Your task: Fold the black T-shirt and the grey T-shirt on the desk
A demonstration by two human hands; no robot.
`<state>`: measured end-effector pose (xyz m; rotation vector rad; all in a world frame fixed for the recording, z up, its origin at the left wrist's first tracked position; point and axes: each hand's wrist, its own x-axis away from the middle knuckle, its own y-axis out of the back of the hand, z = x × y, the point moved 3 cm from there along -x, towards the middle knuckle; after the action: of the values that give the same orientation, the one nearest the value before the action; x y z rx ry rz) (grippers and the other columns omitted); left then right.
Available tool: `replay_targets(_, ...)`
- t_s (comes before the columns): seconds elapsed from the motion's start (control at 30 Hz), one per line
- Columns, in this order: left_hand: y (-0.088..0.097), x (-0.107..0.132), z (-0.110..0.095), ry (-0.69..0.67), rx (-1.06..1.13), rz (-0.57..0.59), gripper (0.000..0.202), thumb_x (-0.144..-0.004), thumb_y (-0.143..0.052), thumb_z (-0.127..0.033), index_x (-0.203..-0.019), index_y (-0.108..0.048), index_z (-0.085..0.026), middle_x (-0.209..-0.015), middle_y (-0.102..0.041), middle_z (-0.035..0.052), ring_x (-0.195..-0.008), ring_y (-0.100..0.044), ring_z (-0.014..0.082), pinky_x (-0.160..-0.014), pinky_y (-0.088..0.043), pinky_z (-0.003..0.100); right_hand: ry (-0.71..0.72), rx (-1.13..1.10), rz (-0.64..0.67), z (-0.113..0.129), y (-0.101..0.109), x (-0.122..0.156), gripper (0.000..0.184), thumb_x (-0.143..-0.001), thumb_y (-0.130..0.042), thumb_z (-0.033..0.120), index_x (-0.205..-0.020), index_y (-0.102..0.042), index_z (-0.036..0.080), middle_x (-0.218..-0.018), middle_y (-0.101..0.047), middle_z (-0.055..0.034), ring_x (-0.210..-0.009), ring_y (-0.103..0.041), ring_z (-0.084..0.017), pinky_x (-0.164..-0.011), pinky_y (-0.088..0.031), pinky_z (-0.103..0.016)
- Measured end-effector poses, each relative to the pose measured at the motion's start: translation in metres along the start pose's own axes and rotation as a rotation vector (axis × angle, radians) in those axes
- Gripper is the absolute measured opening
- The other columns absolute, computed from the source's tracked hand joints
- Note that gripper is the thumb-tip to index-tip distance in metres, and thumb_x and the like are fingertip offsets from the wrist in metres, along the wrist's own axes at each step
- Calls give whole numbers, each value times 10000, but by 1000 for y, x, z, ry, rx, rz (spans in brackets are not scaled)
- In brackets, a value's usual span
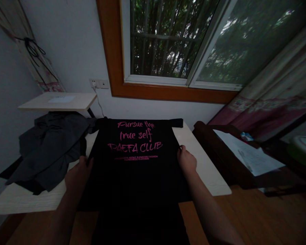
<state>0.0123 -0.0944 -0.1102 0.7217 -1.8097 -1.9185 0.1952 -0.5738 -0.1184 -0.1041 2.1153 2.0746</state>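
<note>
A black T-shirt (132,180) with pink lettering lies spread over the pale wooden table (209,173), its lower part reaching the near edge. My left hand (79,173) is closed on the shirt's left side edge, next to a heap of dark grey clothing. On the opposite side edge, my right hand (187,160) pinches the fabric between thumb and fingers. One short sleeve sticks out at the far right corner of the shirt; the other, at the far left, meets the grey heap.
The dark grey clothing (51,146) is piled at the left, partly under a raised wooden shelf (58,101) with a paper on it. A dark brown piece of furniture (226,163) holding papers (250,153) stands at the right. Behind the table are a wall and a window (173,44).
</note>
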Motion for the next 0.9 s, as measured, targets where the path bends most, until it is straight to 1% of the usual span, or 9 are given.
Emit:
replay_targets(0.2,0,7,11,-52,64,115,533,-1010,-217,-591,-1316,-486,-247,-983,-761,120,-852,-730,311,-678,-449,352,-12,-2,58,-5,-1,7,395,-1074,-283,397,-1342,-477,180,-901,-742,-118,-775,-740,-270,-710,-519,-354)
replay_targets(0.27,2,11,15,-40,79,161,536,-1009,-201,-590,-1327,-474,-256,-1001,-761,118,-855,-731,318,-682,-451,363,-18,-8,87,-8,0,11,400,-1075,-273,395,-1359,-460,184,-904,-745,-120,-782,-743,-271,-719,-522,-359)
replay_targets(0.37,5,21,21,-14,89,222,556,-1003,-181,-603,-1298,-479,-238,-966,-760,122,-835,-730,332,-678,-449,379,-10,0,116,-14,2,21,401,-1076,-272,387,-1382,-440,190,-908,-748,-122,-794,-745,-273,-719,-522,-359)
replay_targets(0.47,5,32,28,-16,117,246,553,-996,-179,-621,-1269,-471,-239,-923,-757,112,-844,-733,333,-659,-437,374,15,20,134,-20,5,35,411,-1075,-283,380,-1409,-417,182,-893,-749,-127,-772,-746,-273,-690,-517,-346)
replay_targets(0.6,3,40,35,0,101,283,513,-988,-216,-622,-1166,-505,-237,-868,-750,113,-796,-731,328,-615,-407,355,33,46,154,-28,6,50,415,-1070,-305,363,-1422,-408,167,-874,-748,-131,-730,-742,-265,-638,-503,-322)
replay_targets(0.7,5,37,36,-3,91,308,489,-989,-235,-609,-1129,-520,-238,-842,-745,107,-773,-727,325,-602,-401,353,51,39,132,-31,5,51,403,-1067,-312,348,-1411,-424,170,-873,-740,-115,-716,-732,-256,-621,-495,-310)
replay_targets(0.77,8,32,34,-18,77,307,496,-982,-248,-625,-1125,-530,-242,-867,-744,105,-777,-725,323,-617,-417,359,71,37,86,-30,4,45,402,-1060,-333,339,-1411,-430,170,-936,-733,-122,-753,-726,-250,-629,-494,-305)
replay_targets(0.83,12,23,30,-40,58,279,505,-979,-258,-629,-1121,-547,-240,-939,-741,114,-789,-721,317,-640,-437,367,90,39,22,-28,5,35,407,-1051,-366,335,-1416,-433,168,-1044,-711,-140,-848,-716,-250,-669,-499,-306)
replay_targets(0.9,16,12,23,-69,36,210,489,-987,-277,-598,-1106,-570,-226,-1016,-728,127,-826,-716,311,-663,-449,369,103,45,-29,-24,5,21,412,-1046,-387,338,-1415,-437,163,-1124,-680,-150,-949,-693,-256,-722,-503,-310)
